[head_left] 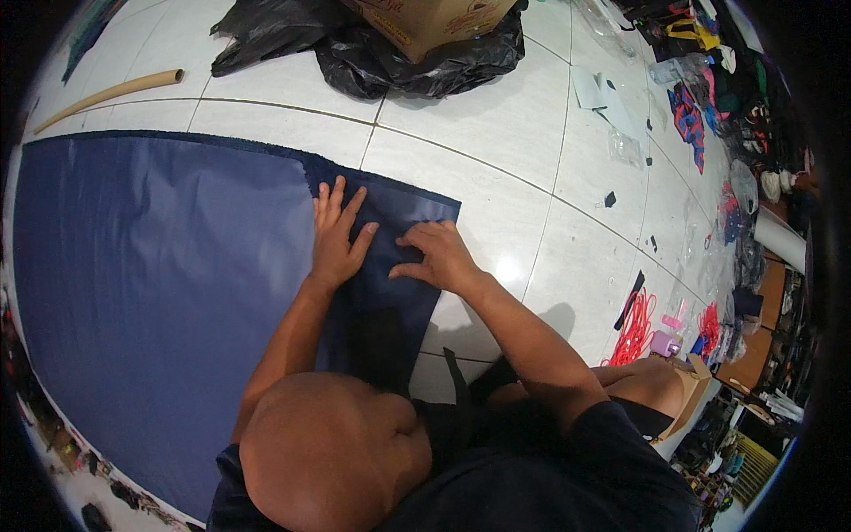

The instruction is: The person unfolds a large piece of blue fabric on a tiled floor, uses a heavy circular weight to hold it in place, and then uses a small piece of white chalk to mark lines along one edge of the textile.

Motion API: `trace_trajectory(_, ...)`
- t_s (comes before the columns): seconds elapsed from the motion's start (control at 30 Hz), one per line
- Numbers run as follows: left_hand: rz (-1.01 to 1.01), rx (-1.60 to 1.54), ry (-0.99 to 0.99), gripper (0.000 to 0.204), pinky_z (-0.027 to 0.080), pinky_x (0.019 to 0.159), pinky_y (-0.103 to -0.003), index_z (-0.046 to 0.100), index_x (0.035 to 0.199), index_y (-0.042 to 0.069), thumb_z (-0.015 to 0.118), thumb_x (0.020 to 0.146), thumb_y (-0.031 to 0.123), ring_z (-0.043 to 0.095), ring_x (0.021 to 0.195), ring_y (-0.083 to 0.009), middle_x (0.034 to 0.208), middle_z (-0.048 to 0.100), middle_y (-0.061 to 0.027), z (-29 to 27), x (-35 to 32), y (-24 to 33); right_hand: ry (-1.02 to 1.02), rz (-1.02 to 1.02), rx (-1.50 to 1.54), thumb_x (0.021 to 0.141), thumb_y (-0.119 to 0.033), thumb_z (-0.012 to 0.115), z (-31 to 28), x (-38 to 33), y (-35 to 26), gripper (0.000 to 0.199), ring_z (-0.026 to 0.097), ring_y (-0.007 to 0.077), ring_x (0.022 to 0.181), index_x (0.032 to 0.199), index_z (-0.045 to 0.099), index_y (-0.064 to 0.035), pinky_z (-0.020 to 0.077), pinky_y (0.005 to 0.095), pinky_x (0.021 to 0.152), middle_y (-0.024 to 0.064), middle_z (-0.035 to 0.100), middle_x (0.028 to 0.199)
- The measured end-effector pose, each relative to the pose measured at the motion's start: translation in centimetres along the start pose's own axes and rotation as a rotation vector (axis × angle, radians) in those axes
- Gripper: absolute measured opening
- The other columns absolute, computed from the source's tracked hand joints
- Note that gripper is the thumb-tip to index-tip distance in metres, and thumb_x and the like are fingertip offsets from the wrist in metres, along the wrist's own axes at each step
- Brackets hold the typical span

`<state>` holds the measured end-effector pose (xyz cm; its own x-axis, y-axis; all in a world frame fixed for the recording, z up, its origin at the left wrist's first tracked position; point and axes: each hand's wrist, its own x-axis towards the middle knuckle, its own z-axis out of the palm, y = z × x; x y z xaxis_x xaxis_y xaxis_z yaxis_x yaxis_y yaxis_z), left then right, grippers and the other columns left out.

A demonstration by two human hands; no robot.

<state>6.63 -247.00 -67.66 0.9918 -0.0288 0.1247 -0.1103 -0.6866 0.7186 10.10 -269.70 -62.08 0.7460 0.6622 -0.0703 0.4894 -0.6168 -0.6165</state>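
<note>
Left hand [335, 246] resting on blue cloth [177, 266], fingers [337, 199] apart; right hand [441, 255] curling near cloth's right edge, thumb and fingers apart.

We seem to be in a small workshop for cloth things, though we can't tell if it is part of a home. We see a big blue sheet [160, 293] spread right on the white tile floor [479, 168]. Near it we see a long tan tube [111, 99] and a cardboard box [434, 25] on black plastic [368, 75]. Along the right side we find bright red cord [633, 332], little dark scraps [610, 199] and messy heaps of colourful stuff [687, 124].
</note>
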Motion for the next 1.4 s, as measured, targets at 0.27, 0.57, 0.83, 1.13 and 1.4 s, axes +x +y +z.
trace_trajectory(0.27,-0.031,0.006,0.013,0.058,0.01,0.122,-0.058,0.048,0.15,0.012,0.063,0.097,0.033,0.014,0.152,-0.0465,0.165,0.023,-0.0218,0.0,0.1,0.1,-0.22,0.614,0.493,0.088,-0.034,0.077,-0.8,0.5,2.5,0.033,0.066,0.0289,0.094,0.102,0.073,-0.0039,0.0488,0.0436,0.082,0.0084,0.071,0.097)
trace_trajectory(0.57,-0.012,0.002,0.019,0.057,0.01,0.122,-0.057,0.048,0.149,0.01,0.061,0.098,0.03,0.015,0.152,-0.0468,0.164,0.023,-0.0234,0.2,0.1,0.3,0.056,-0.097,-0.031,0.074,-0.051,0.082,-0.2,-0.8,1.2,0.047,0.06,0.024,0.094,0.095,0.075,-0.0098,0.0371,0.0406,0.082,0.0055,0.071,0.096)
trace_trajectory(0.83,-0.012,-0.002,0.021,0.057,0.011,0.121,-0.059,0.046,0.151,0.009,0.06,0.099,0.027,0.014,0.152,-0.0487,0.164,0.021,-0.0253,0.2,0.0,0.1,0.118,0.333,0.236,0.087,-0.037,0.077,0.3,-0.6,3.7,0.031,0.064,0.0233,0.085,0.094,0.076,-0.0069,0.0412,0.0391,0.092,0.0074,0.071,0.085)
trace_trajectory(1.13,-0.015,0.006,0.021,0.056,0.01,0.122,-0.057,0.047,0.15,0.009,0.059,0.099,0.03,0.014,0.152,-0.0473,0.165,0.021,-0.0241,0.3,-0.1,-0.1,0.101,-0.09,-0.09,0.076,-0.052,0.081,0.5,-0.5,0.5,0.045,0.057,0.0213,0.095,0.091,0.075,-0.0102,0.0352,0.0383,0.084,0.0034,0.07,0.09)
trace_trajectory(1.4,-0.012,-0.024,0.032,0.058,0.01,0.122,-0.057,0.046,0.15,0.007,0.059,0.099,0.031,0.015,0.152,-0.0476,0.164,0.023,-0.0247,0.2,0.1,0.0,-0.085,0.396,0.221,0.091,-0.042,0.07,-0.4,0.1,3.4,0.036,0.065,0.0268,0.091,0.09,0.075,-0.0064,0.0429,0.0457,0.084,0.0067,0.073,0.085)
